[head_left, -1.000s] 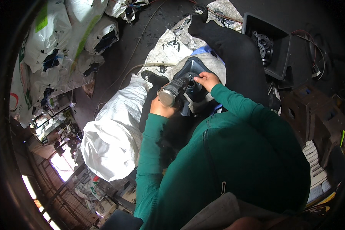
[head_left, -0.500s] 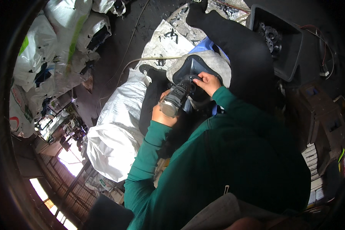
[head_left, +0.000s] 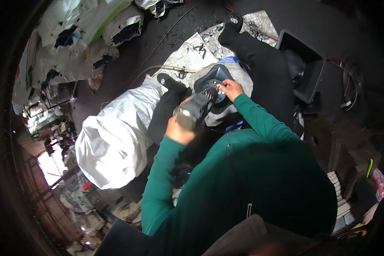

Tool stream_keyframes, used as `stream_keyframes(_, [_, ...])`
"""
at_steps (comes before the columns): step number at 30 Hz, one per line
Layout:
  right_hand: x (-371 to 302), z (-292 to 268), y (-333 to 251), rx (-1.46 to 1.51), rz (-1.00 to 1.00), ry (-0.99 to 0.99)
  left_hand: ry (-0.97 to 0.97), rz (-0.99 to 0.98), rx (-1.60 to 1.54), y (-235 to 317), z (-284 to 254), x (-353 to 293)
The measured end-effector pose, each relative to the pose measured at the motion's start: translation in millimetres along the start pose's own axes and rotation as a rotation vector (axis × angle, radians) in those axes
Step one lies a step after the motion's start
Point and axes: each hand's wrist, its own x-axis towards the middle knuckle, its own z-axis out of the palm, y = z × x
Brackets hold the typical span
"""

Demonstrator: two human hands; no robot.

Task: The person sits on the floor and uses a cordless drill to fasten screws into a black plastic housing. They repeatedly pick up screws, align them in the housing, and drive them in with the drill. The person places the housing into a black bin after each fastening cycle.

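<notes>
My left hand is wrapped round a dark power drill, whose front end points at a round flange with holes on a black plastic part. That part lies on a grey cloth pad between my legs. Beside the flange, the fingers of my right hand are pinched together near the drill's tip. A small yellowish spot shows at those fingertips, too small to name. Something blue shows under the pad. The drill and my left hand hide part of the flange.
A tall white woven sack stands at my left. On the right sits a black bin with dark parts at its near side. Stuffed plastic bags fill the far left. A hose crosses the white sheeting on the floor.
My head view has shifted and turned a little. The drill stays at the flange in my left hand; my right fingers have moved slightly along the flange, remaining pinched.
</notes>
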Motion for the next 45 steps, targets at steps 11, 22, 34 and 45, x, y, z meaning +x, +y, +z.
stream_keyframes(11, [-92.1,50.1,-158.1,0.235,-0.242,-0.392,0.018,-0.567,-0.136,-8.7,113.8,-206.1])
stream_keyframes(22, [-151.1,304.1,-57.4,-1.161,-0.695,-1.144,0.024,-0.312,-0.176,-9.8,54.6,-245.0])
stream_keyframes(34, [-133.3,187.5,-108.6,-0.345,-0.297,-0.930,0.328,-1.525,0.149,-396.2,-161.2,-223.4])
stream_keyframes(45, [-119.1,-232.2,-41.9,0.226,-0.044,1.028,0.475,-1.276,0.345,-436.2,-94.2,-235.7])
